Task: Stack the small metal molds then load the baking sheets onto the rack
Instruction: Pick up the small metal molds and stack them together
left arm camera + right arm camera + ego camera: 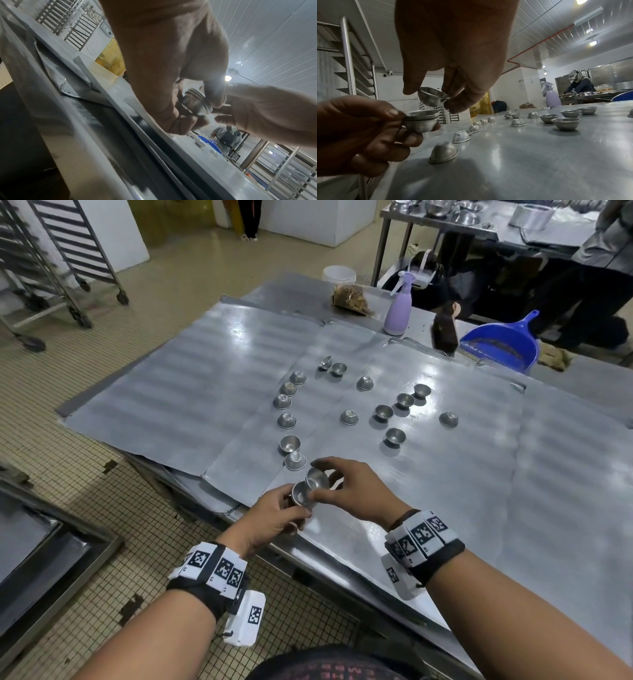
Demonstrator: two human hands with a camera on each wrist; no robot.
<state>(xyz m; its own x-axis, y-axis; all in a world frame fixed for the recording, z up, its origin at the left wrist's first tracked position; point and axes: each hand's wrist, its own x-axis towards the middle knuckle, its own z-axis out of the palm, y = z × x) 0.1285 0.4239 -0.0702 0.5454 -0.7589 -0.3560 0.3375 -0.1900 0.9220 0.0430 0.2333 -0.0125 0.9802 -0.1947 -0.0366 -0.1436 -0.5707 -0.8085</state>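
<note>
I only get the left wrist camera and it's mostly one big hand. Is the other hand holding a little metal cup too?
Observer: Yes. The right hand pinches a single mold by its rim. It is tilted, just above the stack of molds that the left hand holds, and not yet in it.
Operator: Are there more cups left?
Observer: Many. Loose molds lie scattered on the baking sheets, some upside down, some open side up.
Operator: What's the blue thing far away?
Observer: A blue dustpan, to the right of a lilac spray bottle.
</note>
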